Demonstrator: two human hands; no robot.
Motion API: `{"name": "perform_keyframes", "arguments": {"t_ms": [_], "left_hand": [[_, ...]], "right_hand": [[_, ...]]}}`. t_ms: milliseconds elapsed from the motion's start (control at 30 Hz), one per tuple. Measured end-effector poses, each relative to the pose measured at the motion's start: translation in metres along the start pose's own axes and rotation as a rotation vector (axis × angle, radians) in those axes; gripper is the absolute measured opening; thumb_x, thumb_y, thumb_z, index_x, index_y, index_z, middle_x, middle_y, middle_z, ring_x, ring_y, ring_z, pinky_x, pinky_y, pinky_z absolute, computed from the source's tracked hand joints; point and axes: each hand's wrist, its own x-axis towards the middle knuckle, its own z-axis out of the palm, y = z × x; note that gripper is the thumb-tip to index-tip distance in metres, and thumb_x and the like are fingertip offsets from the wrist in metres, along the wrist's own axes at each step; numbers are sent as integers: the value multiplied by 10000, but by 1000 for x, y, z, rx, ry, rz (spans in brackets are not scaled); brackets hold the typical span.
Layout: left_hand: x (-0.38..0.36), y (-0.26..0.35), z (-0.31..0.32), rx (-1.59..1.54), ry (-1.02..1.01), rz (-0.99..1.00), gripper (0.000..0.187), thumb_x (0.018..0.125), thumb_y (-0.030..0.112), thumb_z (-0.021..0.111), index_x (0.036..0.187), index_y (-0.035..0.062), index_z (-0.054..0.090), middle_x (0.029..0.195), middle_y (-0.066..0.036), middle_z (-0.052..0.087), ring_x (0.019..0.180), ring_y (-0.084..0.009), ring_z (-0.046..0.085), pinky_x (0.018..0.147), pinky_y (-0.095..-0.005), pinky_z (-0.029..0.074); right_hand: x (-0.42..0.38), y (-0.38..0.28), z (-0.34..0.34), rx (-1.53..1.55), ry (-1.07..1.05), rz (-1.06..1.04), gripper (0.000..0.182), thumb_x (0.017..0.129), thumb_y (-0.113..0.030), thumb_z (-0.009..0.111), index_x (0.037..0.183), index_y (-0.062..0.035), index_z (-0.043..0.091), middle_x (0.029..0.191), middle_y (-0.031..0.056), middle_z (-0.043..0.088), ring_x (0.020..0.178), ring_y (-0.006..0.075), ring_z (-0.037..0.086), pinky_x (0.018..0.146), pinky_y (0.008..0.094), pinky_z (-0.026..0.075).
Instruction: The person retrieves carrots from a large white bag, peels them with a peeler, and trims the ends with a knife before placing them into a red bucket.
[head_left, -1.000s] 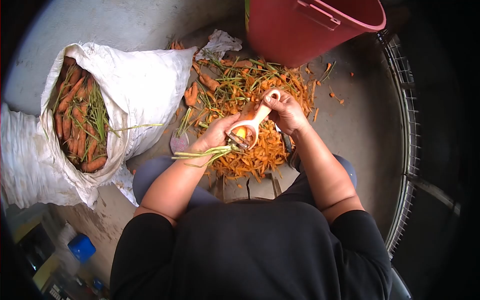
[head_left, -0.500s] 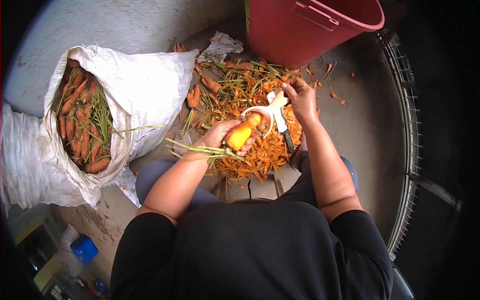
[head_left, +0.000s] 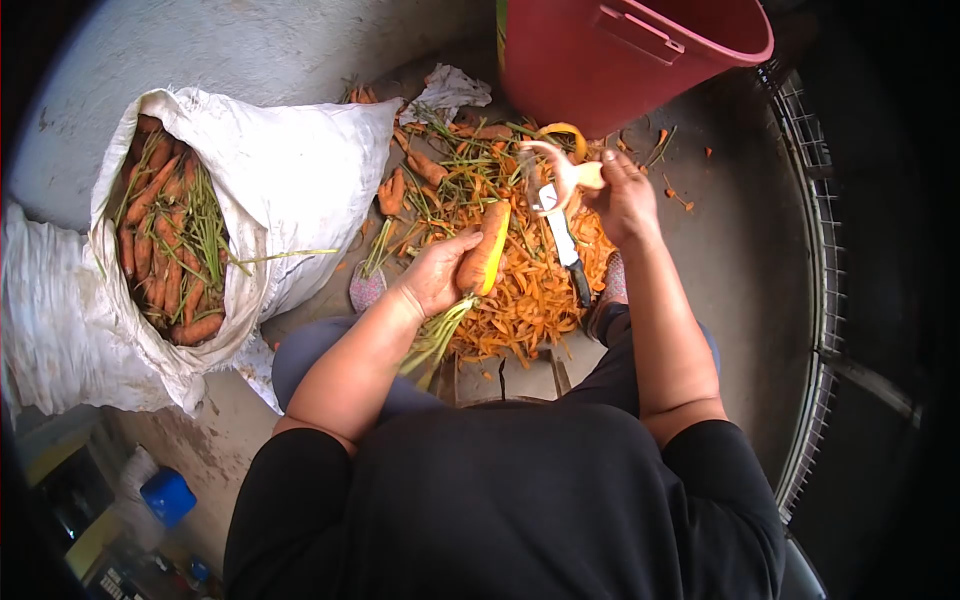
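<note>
My left hand (head_left: 437,272) is closed around a thick carrot (head_left: 484,250) with its green stalks hanging down toward my lap. A bright yellow-orange strip runs along the carrot's right side, while the rest keeps its duller skin. My right hand (head_left: 628,200) grips the handle of a pale Y-shaped peeler (head_left: 566,178), held apart from the carrot, up and to its right. A curled strip of peel (head_left: 566,130) shows just beyond the peeler. Below both hands lies a heap of orange peelings (head_left: 535,310), and a knife (head_left: 566,240) with a black handle rests on it.
A white sack (head_left: 300,170) full of carrots (head_left: 165,235) lies open at the left. The large red bin (head_left: 590,70) stands beyond the heap. Loose carrots (head_left: 425,168) and green stalks lie around the peelings. Wire mesh (head_left: 828,250) borders the right side.
The peeler has moved from the carrot up and away to the right. My left hand has turned the carrot more upright, and its stalks now point downward.
</note>
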Motion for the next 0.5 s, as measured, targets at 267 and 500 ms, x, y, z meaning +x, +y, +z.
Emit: {"name": "perform_keyframes", "arguments": {"t_ms": [267, 500], "left_hand": [[5, -3, 4, 187, 126, 24, 340, 923, 287, 360, 1084, 25, 503, 847, -114, 598, 633, -182, 607, 429, -290, 514], [9, -10, -1, 262, 83, 113, 357, 935, 240, 314, 1092, -19, 502, 826, -130, 598, 631, -180, 603, 545, -283, 523]], "right_hand": [[-27, 19, 31, -603, -94, -237, 269, 871, -242, 530, 799, 14, 567, 590, 56, 559, 519, 106, 524, 453, 241, 407], [-35, 20, 34, -1078, -88, -267, 453, 724, -430, 648, 669, 20, 637, 579, 144, 581, 545, 242, 584, 564, 342, 463]]}}
